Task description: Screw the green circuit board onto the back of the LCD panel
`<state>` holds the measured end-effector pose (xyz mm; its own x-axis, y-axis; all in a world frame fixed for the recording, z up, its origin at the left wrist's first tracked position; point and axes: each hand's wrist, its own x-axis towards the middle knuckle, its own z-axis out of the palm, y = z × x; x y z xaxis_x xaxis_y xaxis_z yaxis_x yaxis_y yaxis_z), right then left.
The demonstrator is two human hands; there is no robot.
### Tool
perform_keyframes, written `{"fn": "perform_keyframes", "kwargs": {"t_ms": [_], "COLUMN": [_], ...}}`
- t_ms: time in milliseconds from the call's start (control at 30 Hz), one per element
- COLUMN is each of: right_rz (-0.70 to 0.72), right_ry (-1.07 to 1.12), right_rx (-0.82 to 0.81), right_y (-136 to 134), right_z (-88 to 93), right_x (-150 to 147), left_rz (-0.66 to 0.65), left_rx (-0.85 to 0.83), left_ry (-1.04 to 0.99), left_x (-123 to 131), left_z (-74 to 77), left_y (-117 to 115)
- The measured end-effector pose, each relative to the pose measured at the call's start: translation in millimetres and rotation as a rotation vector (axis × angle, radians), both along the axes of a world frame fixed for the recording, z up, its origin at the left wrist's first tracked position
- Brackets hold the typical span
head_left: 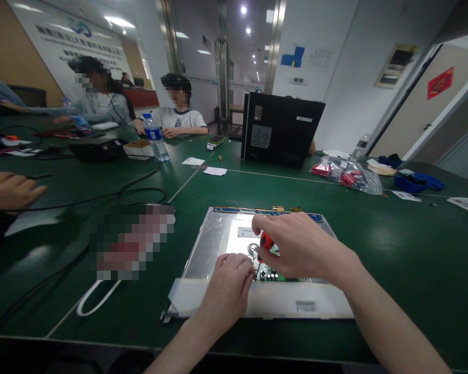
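My right hand grips a screwdriver with a red and black handle, its shaft pointing down. Below it lies a green circuit board with a round metal disc beside it; it looks like the underside of a hard drive, partly covered by my hands. My left hand rests at the board's left edge, fingers curled together close to the screwdriver's tip. What those fingers hold, if anything, is hidden. Under both hands a flat display panel with a silvery back lies on the green table.
Left of the panel is a blurred-out item with a white strap, near black cables. A black computer case stands behind, beside a plastic bag. A water bottle stands back left. Another person's hand reaches in.
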<state>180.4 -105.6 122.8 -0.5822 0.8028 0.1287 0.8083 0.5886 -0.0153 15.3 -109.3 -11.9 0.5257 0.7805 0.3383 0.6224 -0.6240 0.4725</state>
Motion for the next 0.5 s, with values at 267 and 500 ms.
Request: {"fn": "perform_keyframes", "kwargs": {"t_ms": [267,500], "right_rz": [-0.032,0.022], "right_ry": [-0.042,0.014], "right_rx": [0.045,0.011], "right_y": [1.2,-1.4], "right_z": [-0.9,1.8], "right_x": [0.3,0.9], "left_rz": [0.004,0.003], "left_rx": [0.002,0.006], "left_ry": [0.014,0.005], "left_x": [-0.2,-0.6], "left_z": [1.3,-2.9], "left_y": [-0.5,0.5]}}
